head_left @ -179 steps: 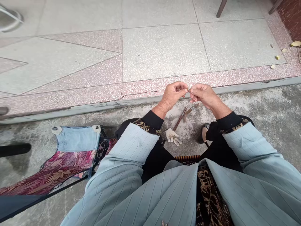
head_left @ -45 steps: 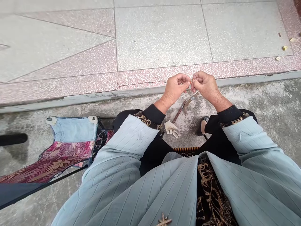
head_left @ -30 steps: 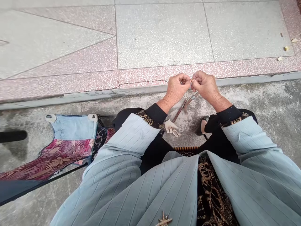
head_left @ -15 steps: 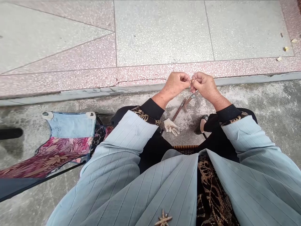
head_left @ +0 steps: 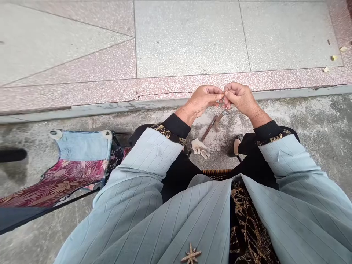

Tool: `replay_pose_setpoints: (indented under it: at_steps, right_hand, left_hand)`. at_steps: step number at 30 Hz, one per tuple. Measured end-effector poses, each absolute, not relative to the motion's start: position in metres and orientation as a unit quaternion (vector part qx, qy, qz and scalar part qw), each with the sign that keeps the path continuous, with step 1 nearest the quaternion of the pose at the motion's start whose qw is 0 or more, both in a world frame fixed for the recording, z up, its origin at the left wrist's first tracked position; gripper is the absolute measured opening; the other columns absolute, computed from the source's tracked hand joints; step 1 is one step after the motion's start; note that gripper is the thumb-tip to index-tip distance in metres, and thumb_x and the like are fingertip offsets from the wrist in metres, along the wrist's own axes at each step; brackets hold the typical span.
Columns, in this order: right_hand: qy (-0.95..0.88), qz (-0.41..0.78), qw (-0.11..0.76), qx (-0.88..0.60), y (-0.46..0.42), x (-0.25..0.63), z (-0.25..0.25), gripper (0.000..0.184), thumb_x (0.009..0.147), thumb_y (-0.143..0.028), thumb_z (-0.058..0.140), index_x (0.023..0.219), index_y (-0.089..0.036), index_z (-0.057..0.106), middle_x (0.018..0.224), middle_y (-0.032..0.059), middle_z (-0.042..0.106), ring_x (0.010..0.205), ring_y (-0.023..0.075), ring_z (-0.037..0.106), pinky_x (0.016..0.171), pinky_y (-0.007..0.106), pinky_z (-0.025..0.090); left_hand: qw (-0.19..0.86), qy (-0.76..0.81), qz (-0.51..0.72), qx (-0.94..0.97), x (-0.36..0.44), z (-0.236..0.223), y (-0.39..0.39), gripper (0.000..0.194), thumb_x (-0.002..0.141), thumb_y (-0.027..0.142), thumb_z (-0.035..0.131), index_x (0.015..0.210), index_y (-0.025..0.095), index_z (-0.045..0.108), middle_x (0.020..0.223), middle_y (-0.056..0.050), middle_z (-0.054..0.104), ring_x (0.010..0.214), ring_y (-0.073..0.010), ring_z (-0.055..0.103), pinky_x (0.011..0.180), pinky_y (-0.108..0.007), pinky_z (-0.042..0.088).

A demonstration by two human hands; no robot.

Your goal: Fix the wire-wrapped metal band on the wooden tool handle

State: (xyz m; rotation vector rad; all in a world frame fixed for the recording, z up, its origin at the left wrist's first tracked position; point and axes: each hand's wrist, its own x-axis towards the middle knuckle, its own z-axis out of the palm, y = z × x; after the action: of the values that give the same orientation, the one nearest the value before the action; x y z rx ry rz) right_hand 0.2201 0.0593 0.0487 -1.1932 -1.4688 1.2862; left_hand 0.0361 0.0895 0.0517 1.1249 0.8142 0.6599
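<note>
Terrazzo paving (head_left: pixel 189 36) over rough concrete (head_left: pixel 316 117), a tiny object (head_left: pixel 223 99) pinched at the centre

Far left on the concrete stands a folding chair (head_left: pixel 82 146), its seat pieced from faded denim and dark red floral cloth, a black frame bar running toward the lower left corner. Pale grey slabs fill the top of the view, edged by bands of speckled pink terrazzo (head_left: pixel 82 97), and a hairline crack (head_left: pixel 165 94) runs along the pink just above a grey kerb (head_left: pixel 110 110). A pale blue pinstriped sleeve (head_left: pixel 148 157) with a black cuff and gold brocade trim leads to the left hand (head_left: pixel 202 101), whose fingers curl inward, their tips (head_left: pixel 220 96) closed narrowly on the tiny object, too small to make out. The right hand (head_left: pixel 239 99) meets it from the other side, its fingertips (head_left: pixel 227 103) pinching the same object. Below the hands, on the concrete, lie a white glove (head_left: pixel 199 147) and a hooked metal blade (head_left: pixel 219 121) on a dark handle, just beside each other. Further right is a foot in a dark sandal (head_left: pixel 235 146). A star-shaped brooch (head_left: pixel 191 253) sits on the jacket front, and yellowed leaf bits (head_left: pixel 333 58) dot the pink band at far right
</note>
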Motion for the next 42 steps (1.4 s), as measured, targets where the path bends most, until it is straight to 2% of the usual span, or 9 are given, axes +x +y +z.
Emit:
replay_pose_setpoints:
  at_steps: [7,18,27,37,42]
  right_hand:
    - [-0.566,0.502,0.434,-0.490,0.062,0.218,0.045,0.015,0.093,-0.027,0.066,0.086,-0.026,0.053,0.062,-0.0050,0.062,0.050,0.0124,0.057,0.053,0.028,0.055]
    - [-0.587,0.487,0.418,-0.494,0.061,0.218,0.042,0.024,0.093,-0.042,0.069,0.085,-0.026,0.053,0.060,-0.0050,0.060,0.051,0.0140,0.059,0.050,0.029,0.052]
    - [-0.596,0.477,0.403,-0.505,0.061,0.220,0.041,0.015,0.093,-0.033,0.065,0.085,-0.026,0.055,0.059,-0.0042,0.059,0.052,0.0153,0.059,0.053,0.031,0.053]
    - [-0.675,0.311,0.380,-0.551,0.056,0.219,0.050,0.009,0.089,-0.021,0.065,0.086,-0.025,0.057,0.063,-0.0037,0.063,0.067,0.0185,0.067,0.074,0.034,0.054]
    - [-0.691,0.239,0.378,-0.568,0.054,0.221,0.044,0.009,0.090,-0.027,0.067,0.089,-0.026,0.058,0.074,-0.0003,0.069,0.082,0.0222,0.071,0.084,0.036,0.054]
  left_hand:
    - [0.713,0.376,0.345,0.481,0.043,0.051,0.084,0.023,0.081,0.029,0.085,0.084,0.015,0.067,0.072,-0.001,0.071,0.067,-0.0124,0.071,0.069,-0.027,0.057]
    - [0.711,0.362,0.310,0.517,0.041,0.054,0.088,0.028,0.080,0.032,0.085,0.080,0.017,0.062,0.071,-0.002,0.072,0.067,-0.0145,0.073,0.066,-0.027,0.058]
    - [0.688,0.380,0.302,0.539,0.043,0.055,0.090,0.018,0.084,0.022,0.077,0.077,0.016,0.062,0.070,-0.002,0.069,0.067,-0.0139,0.072,0.072,-0.032,0.062]
    - [0.647,0.433,0.358,0.515,0.052,0.050,0.081,0.017,0.084,0.015,0.073,0.075,0.017,0.059,0.068,0.001,0.066,0.066,-0.0112,0.069,0.074,-0.031,0.064]
    - [0.586,0.451,0.400,0.541,0.057,0.042,0.079,0.018,0.085,0.017,0.073,0.077,0.019,0.058,0.070,0.003,0.065,0.066,-0.0109,0.068,0.071,-0.030,0.063]
